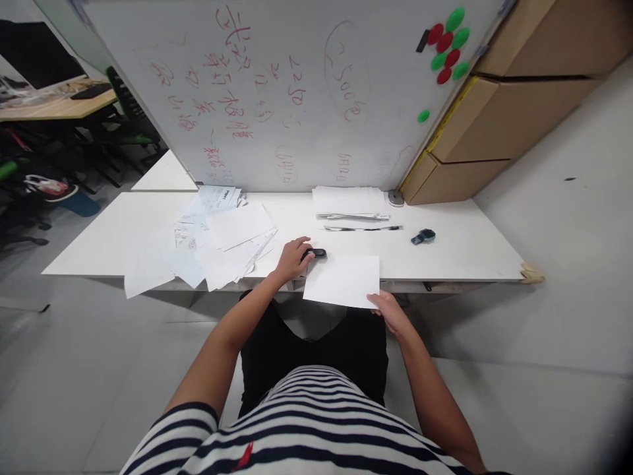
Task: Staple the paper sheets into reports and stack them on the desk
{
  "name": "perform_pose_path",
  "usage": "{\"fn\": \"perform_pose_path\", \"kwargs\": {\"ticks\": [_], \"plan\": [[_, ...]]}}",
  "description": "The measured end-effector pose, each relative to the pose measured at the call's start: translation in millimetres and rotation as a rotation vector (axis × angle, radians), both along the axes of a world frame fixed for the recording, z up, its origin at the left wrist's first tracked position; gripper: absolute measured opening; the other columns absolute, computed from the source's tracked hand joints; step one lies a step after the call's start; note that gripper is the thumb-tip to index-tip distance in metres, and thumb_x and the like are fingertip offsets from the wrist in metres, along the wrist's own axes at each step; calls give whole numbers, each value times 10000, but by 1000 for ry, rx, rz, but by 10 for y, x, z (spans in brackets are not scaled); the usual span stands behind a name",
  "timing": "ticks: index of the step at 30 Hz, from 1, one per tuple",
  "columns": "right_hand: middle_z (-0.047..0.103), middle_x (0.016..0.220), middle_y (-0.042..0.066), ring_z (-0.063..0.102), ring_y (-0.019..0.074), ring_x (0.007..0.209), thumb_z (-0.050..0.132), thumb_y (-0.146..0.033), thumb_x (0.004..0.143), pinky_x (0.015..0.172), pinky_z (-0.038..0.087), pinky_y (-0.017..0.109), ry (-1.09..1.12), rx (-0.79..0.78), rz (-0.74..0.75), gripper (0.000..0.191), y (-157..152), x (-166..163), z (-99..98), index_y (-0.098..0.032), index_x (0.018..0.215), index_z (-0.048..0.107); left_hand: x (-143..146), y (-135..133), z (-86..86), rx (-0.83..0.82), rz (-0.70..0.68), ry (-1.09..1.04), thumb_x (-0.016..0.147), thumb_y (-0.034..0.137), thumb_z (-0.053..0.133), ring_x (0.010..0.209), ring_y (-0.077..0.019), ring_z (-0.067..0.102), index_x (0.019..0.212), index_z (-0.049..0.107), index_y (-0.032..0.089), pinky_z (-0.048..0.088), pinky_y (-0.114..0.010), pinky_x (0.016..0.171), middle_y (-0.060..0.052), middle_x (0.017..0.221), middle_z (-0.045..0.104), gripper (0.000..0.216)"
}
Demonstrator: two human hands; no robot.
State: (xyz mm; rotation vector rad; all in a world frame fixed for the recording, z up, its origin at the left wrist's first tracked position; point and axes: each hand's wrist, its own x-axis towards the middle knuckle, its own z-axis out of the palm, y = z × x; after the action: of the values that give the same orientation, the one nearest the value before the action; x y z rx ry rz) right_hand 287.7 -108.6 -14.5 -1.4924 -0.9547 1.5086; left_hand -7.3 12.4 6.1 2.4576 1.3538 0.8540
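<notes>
My left hand (294, 258) is at the front of the white desk, its fingers closed around one end of a small black stapler (320, 253). Part of the stapler is hidden under the fingers. To the right, my right hand (390, 313) pinches the near right corner of a white sheet of paper (342, 280), thumb on top. The sheet lies partly over the desk's front edge, with its far left corner close to the stapler. Whether it is one sheet or several cannot be seen.
Loose papers (237, 227) spread at the left, some overhanging the desk (465, 254). A paper stack (350, 201) sits before the whiteboard (297, 86), with a dark-edged strip (363, 228) nearer. A dark watch (424, 236) lies right. Cardboard boxes (534, 119) are piled at the back right.
</notes>
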Motion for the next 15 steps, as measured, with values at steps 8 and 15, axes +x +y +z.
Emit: {"fn": "perform_pose_path", "kwargs": {"ticks": [8, 15], "plan": [[479, 515, -49, 352, 85, 465, 665, -411, 662, 444, 220, 232, 27, 20, 6, 257, -16, 39, -28, -170, 680, 577, 92, -89, 64, 29, 110, 73, 943, 308, 389, 1182, -225, 499, 1003, 616, 212, 207, -451, 1089, -87, 1300, 558, 254], [501, 512, -40, 348, 83, 459, 693, -461, 627, 441, 230, 229, 38, 12, -2, 315, -68, -2, 3, -169, 674, 584, 355, 167, 307, 54, 189, 4, 950, 369, 370, 1214, -244, 469, 1083, 602, 218, 140, -487, 1123, -101, 1258, 578, 306]]}}
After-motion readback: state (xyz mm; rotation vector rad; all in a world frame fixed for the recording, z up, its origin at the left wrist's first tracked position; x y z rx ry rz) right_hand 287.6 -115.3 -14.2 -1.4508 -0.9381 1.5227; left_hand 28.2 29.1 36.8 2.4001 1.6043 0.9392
